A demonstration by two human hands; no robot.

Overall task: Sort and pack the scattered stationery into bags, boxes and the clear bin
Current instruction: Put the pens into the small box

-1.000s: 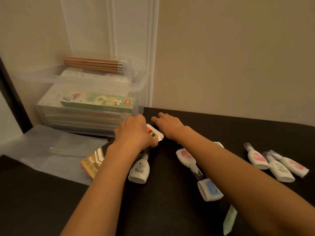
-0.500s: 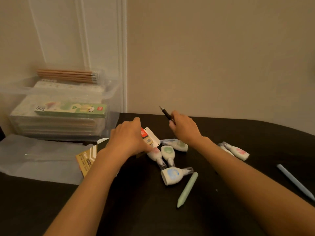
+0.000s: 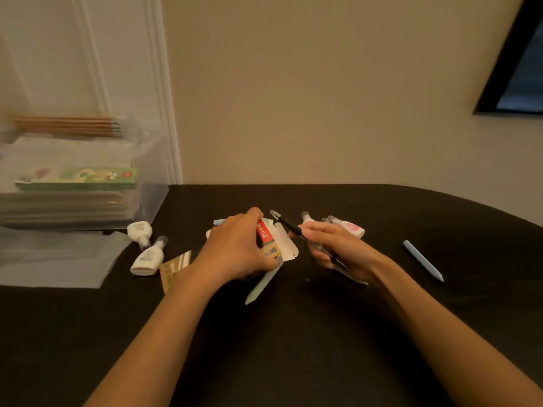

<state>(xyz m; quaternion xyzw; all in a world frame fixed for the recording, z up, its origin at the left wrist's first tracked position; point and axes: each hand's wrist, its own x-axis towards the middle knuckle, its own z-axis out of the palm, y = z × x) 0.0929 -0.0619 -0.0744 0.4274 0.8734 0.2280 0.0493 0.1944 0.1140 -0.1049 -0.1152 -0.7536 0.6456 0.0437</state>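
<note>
One open box (image 3: 269,239) clasped by left grip (image 3: 235,248), right grip (image 3: 332,245) pinching pen (image 3: 286,224), pencils (image 3: 67,126) in bin (image 3: 147,201)

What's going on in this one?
A person is packing stationery at a dark table. The left hand grips a small cardboard box with its end flap open. The right hand holds a black pen just beside that open end, not yet inside. Small white bottles, a pale green pen and a blue pen lie loose on the table. The clear bin on the left holds pencils and a green box.
</note>
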